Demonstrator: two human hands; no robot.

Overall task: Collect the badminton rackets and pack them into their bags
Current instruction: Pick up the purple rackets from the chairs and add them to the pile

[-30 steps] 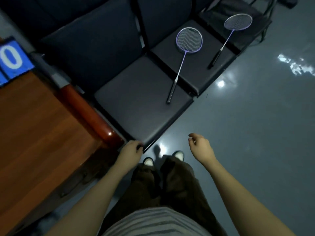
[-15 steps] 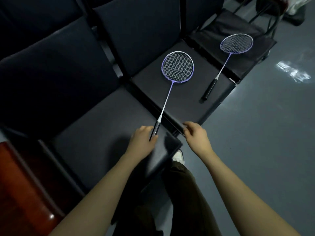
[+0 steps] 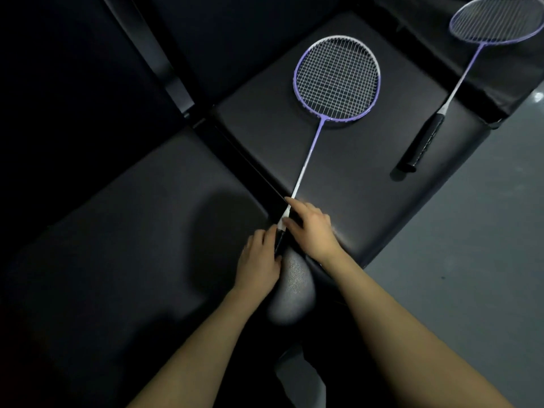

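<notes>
Rackets are lying on the dark seat cushions [image 3: 368, 178]; the nearer racket [image 3: 335, 83] is running its long axis from the head, up and away, down to the handle at both hands. The left hand [image 3: 259, 263] is curling its fingers [image 3: 266, 235] round the black grip, while the right hand [image 3: 312, 228] is pinching just above it; the second racket [image 3: 497, 22] is waiting well apart to the right.

seat [image 3: 338, 172] bare between rackets | second racket [image 3: 459, 83] right, apart
</notes>
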